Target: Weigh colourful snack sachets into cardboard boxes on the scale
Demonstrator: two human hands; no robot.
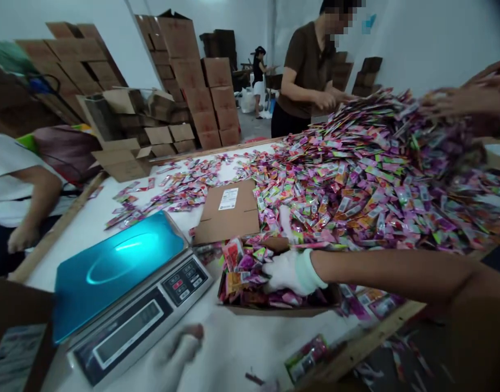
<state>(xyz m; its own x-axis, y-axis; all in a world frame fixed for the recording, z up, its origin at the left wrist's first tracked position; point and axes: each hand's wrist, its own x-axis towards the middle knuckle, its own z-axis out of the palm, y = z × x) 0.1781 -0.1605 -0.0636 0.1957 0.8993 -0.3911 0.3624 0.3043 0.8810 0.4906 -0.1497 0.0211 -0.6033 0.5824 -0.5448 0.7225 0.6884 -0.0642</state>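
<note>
My right hand (288,272), in a white glove with a pale green cuff, reaches into a small cardboard box (274,311) full of shiny packets (237,281). Its fingers lie on the packets, partly hidden among them, and look loosely open. My left hand (174,351) hovers over the white table in front of the scale, blurred, with one bare fingertip showing. It appears open and holds nothing visible. A digital scale (135,326) with a shiny blue pan stands to the left of the box. The box's labelled flap (229,212) lies folded back on the far side.
A large heap of packets (356,190) covers the table's right and far side. Co-workers stand at the left edge, behind the heap (302,71), and at the right, where blurred hands (478,100) reach over it. An open carton (125,160) and stacked boxes (198,100) stand behind.
</note>
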